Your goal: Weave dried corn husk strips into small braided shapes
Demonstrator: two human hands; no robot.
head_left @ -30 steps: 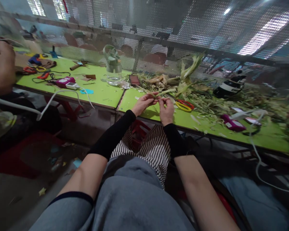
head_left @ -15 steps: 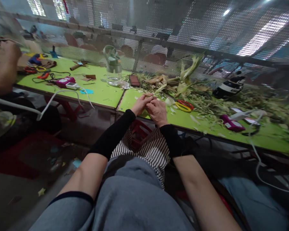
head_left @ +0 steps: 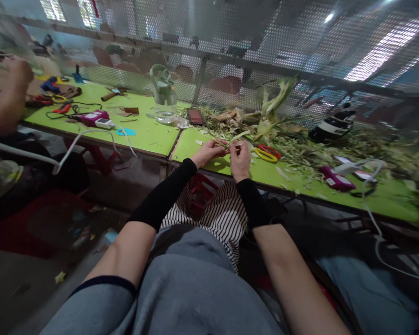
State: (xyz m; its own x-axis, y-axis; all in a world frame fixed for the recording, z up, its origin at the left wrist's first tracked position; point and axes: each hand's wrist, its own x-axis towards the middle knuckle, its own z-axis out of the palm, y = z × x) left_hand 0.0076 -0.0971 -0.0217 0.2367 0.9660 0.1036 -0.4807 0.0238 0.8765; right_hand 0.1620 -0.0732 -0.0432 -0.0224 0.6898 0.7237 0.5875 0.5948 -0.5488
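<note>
Perforated mesh (head_left: 216,56) is stretched across the upper part of the frame, and below it a lime-green table (head_left: 153,139) is seen running from upper left to lower right. Near the middle of the frame, a strip of pale green husk (head_left: 240,136) is held over the table's near edge, its free end pointed toward the upper right. Its lower end is pinched by the left hand (head_left: 210,153), and it is also grasped, it seems, by the right hand (head_left: 240,162), whose fingertips are curled in close beside; the exact grip is too small to be made out.

Progress can be judged only in part: much plant matter is already left as loose shreds (head_left: 310,160) across the right of the frame, while larger leaves are left uncut in the husk heap (head_left: 265,125) behind the hands. The strip has not been laid down, and whether the piece between the fingers is complete cannot be told. Scissors (head_left: 263,157) with yellow and red handles are left just right of the right hand, held by neither.
</note>
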